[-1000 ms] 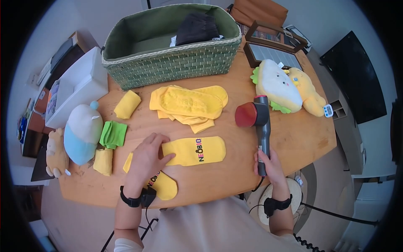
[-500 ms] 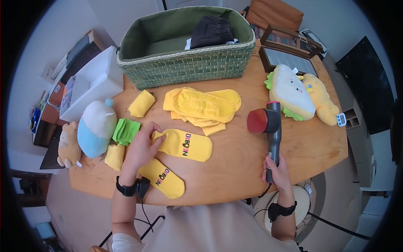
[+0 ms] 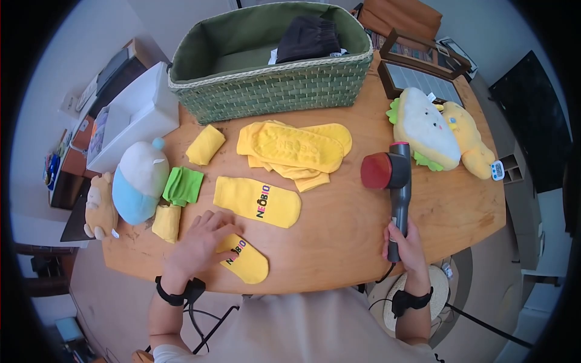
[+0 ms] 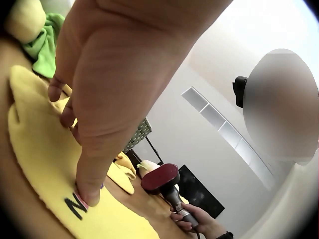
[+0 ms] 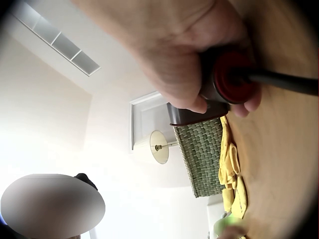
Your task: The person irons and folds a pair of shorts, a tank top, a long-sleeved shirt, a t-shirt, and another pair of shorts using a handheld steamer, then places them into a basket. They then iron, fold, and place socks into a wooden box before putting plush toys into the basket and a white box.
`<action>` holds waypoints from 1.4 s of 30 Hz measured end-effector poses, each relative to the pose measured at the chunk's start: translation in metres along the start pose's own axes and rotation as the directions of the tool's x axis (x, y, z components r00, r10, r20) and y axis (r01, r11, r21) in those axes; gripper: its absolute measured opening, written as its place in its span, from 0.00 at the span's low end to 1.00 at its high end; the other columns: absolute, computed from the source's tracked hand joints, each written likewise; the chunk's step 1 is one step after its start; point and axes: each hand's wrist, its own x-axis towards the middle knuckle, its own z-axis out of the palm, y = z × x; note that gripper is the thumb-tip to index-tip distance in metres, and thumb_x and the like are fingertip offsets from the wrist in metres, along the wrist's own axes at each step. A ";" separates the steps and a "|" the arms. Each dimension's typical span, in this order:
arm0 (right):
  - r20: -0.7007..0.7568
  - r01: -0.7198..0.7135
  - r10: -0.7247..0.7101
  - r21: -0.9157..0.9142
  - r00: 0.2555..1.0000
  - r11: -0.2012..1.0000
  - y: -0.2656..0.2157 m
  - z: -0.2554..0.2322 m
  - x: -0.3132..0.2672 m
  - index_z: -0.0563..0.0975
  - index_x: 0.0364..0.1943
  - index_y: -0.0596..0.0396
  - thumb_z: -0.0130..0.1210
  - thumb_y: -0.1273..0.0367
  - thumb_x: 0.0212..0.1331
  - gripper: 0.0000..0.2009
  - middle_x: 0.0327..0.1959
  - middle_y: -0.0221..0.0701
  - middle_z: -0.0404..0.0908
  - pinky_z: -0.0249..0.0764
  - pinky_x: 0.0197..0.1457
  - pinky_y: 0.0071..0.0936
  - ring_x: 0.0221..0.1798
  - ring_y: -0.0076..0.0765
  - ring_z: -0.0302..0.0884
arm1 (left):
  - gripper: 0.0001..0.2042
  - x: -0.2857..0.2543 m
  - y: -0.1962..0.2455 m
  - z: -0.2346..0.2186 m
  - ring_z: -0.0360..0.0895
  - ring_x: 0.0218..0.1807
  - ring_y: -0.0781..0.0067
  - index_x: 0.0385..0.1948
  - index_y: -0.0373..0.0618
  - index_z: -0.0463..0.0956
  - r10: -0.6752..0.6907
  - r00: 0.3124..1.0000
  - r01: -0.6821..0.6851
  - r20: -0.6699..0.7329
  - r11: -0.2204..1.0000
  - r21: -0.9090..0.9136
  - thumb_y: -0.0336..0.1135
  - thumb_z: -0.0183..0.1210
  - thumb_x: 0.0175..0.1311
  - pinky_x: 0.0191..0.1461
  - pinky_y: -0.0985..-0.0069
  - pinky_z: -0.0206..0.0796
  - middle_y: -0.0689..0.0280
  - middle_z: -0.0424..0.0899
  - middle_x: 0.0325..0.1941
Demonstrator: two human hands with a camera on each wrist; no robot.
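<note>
Two flat yellow socks with printed letters lie on the table: the far sock (image 3: 257, 201) and the near sock (image 3: 249, 266). My left hand (image 3: 200, 239) is over the near sock, fingers spread. In the left wrist view, its thumb (image 4: 91, 186) presses on the print of that sock (image 4: 40, 144), the fingertips resting farther along the fabric. The hand hides part of the sock. At the right, my right hand (image 3: 405, 245) grips the grey handle of a corded handheld appliance (image 3: 400, 193) with a dark red oval head, held upright near the table edge.
A yellow sock pile (image 3: 290, 151) lies beyond, before a green woven basket (image 3: 278, 91) containing dark clothing. At left are rolled yellow cloths (image 3: 206, 145), a folded green cloth (image 3: 183, 186), plush toys (image 3: 140, 181) and a white box (image 3: 136, 121). More plush toys (image 3: 426, 130) sit at right.
My left hand has shifted the far sock leftward, let go of it and come down onto the near sock. My right hand keeps its grip on the appliance. The head view has shifted.
</note>
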 end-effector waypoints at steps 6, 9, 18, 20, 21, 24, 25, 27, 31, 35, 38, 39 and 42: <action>0.021 0.012 -0.012 -0.014 1.000 1.000 0.001 -0.001 0.001 0.67 0.52 0.52 0.55 0.66 0.73 0.12 0.28 0.31 0.74 0.72 0.17 0.26 0.17 0.29 0.76 | 0.13 0.028 0.013 0.012 0.72 0.57 0.62 0.40 0.52 0.77 0.178 0.959 -0.174 0.221 0.984 -0.039 0.38 0.70 0.58 0.61 0.62 0.60 0.71 0.78 0.50; 0.017 0.014 -0.014 -0.018 1.000 1.000 0.000 0.001 0.000 0.67 0.52 0.52 0.55 0.65 0.73 0.12 0.28 0.30 0.74 0.72 0.17 0.26 0.17 0.28 0.76 | 0.09 0.044 0.038 0.024 0.72 0.59 0.65 0.40 0.50 0.76 0.314 0.928 -0.279 0.198 0.942 -0.188 0.39 0.65 0.65 0.63 0.62 0.60 0.70 0.77 0.52; 0.024 0.020 -0.021 0.032 1.000 0.999 -0.004 0.004 -0.001 0.67 0.51 0.54 0.57 0.69 0.72 0.12 0.26 0.28 0.73 0.70 0.17 0.24 0.16 0.26 0.75 | 0.09 0.084 0.047 0.018 0.71 0.62 0.57 0.37 0.48 0.74 0.272 0.955 -0.252 0.123 0.956 -0.153 0.36 0.66 0.64 0.62 0.59 0.61 0.63 0.74 0.68; 0.025 0.021 -0.021 0.034 0.999 0.999 -0.003 0.004 -0.001 0.67 0.51 0.54 0.57 0.69 0.71 0.12 0.26 0.28 0.73 0.70 0.18 0.24 0.16 0.26 0.75 | 0.08 0.088 0.055 0.013 0.72 0.62 0.59 0.37 0.48 0.75 0.186 0.982 -0.184 0.038 0.981 -0.055 0.36 0.66 0.65 0.61 0.58 0.61 0.64 0.78 0.63; 0.026 0.025 -0.026 0.031 0.999 0.999 -0.004 0.004 -0.001 0.67 0.51 0.54 0.57 0.69 0.71 0.12 0.26 0.28 0.73 0.70 0.18 0.24 0.16 0.26 0.75 | 0.08 0.088 0.061 0.011 0.72 0.62 0.59 0.37 0.48 0.75 0.188 0.981 -0.186 0.039 0.981 -0.054 0.36 0.66 0.65 0.61 0.58 0.61 0.64 0.78 0.63; 0.030 0.018 -0.019 0.022 0.999 1.000 -0.006 0.004 -0.001 0.67 0.50 0.54 0.57 0.69 0.71 0.12 0.27 0.28 0.73 0.70 0.18 0.24 0.16 0.27 0.75 | 0.07 0.088 0.080 0.014 0.76 0.57 0.60 0.39 0.48 0.75 0.287 0.938 -0.243 0.192 0.944 -0.224 0.38 0.61 0.70 0.58 0.59 0.63 0.65 0.82 0.51; 0.029 0.016 -0.017 0.020 0.999 1.000 -0.006 0.004 -0.001 0.67 0.50 0.54 0.57 0.69 0.71 0.12 0.27 0.28 0.73 0.70 0.18 0.24 0.16 0.27 0.75 | 0.07 0.089 0.085 0.020 0.78 0.52 0.57 0.39 0.47 0.75 0.290 0.933 -0.214 0.214 0.923 -0.321 0.38 0.60 0.71 0.55 0.60 0.66 0.63 0.83 0.47; 0.038 0.013 -0.015 0.040 0.999 0.999 -0.006 0.004 0.000 0.67 0.50 0.54 0.57 0.69 0.71 0.12 0.26 0.28 0.73 0.70 0.18 0.24 0.16 0.27 0.75 | 0.08 0.095 0.093 0.023 0.80 0.40 0.50 0.42 0.44 0.75 0.186 0.908 -0.016 0.376 0.911 -0.411 0.38 0.57 0.73 0.46 0.60 0.72 0.55 0.83 0.40; 0.036 0.010 -0.011 0.038 0.999 0.999 -0.006 0.002 -0.001 0.67 0.51 0.53 0.57 0.69 0.71 0.12 0.27 0.28 0.73 0.70 0.17 0.25 0.16 0.27 0.75 | 0.10 0.094 0.090 0.049 0.83 0.34 0.54 0.47 0.44 0.74 0.189 0.978 -0.207 -0.085 0.909 -0.362 0.36 0.61 0.70 0.41 0.63 0.75 0.60 0.84 0.32; 0.023 0.007 -0.007 0.024 1.000 1.000 -0.008 -0.002 -0.003 0.68 0.52 0.53 0.58 0.70 0.69 0.13 0.27 0.29 0.75 0.70 0.19 0.25 0.17 0.26 0.75 | 0.09 0.081 0.080 0.039 0.85 0.32 0.59 0.42 0.45 0.75 0.286 0.913 -0.290 -0.292 0.957 0.032 0.37 0.64 0.67 0.37 0.65 0.76 0.63 0.85 0.29; -0.005 0.191 -0.199 -0.263 0.980 0.946 -0.004 -0.022 -0.011 0.69 0.55 0.54 0.61 0.73 0.63 0.18 0.29 0.30 0.77 0.72 0.26 0.24 0.23 0.25 0.77 | 0.09 0.059 0.068 0.032 0.84 0.30 0.63 0.38 0.47 0.77 -0.004 1.000 0.003 -0.008 0.992 -0.126 0.38 0.66 0.64 0.34 0.66 0.75 0.66 0.85 0.28; 0.025 0.327 -0.369 -0.521 0.929 0.789 -0.002 -0.029 -0.013 0.69 0.57 0.55 0.63 0.75 0.59 0.22 0.30 0.31 0.78 0.73 0.28 0.22 0.26 0.22 0.77 | 0.10 0.053 0.062 0.033 0.84 0.29 0.62 0.37 0.48 0.76 -0.059 0.998 0.061 0.023 0.991 -0.116 0.40 0.66 0.64 0.34 0.65 0.74 0.66 0.84 0.26; 0.261 0.482 -0.432 -0.679 0.863 0.553 -0.028 -0.038 -0.028 0.71 0.55 0.57 0.65 0.78 0.51 0.24 0.35 0.34 0.83 0.76 0.38 0.25 0.34 0.24 0.79 | 0.11 0.039 0.052 0.041 0.83 0.28 0.61 0.36 0.49 0.76 -0.154 0.985 0.161 0.074 0.982 -0.101 0.43 0.65 0.64 0.33 0.64 0.73 0.67 0.83 0.23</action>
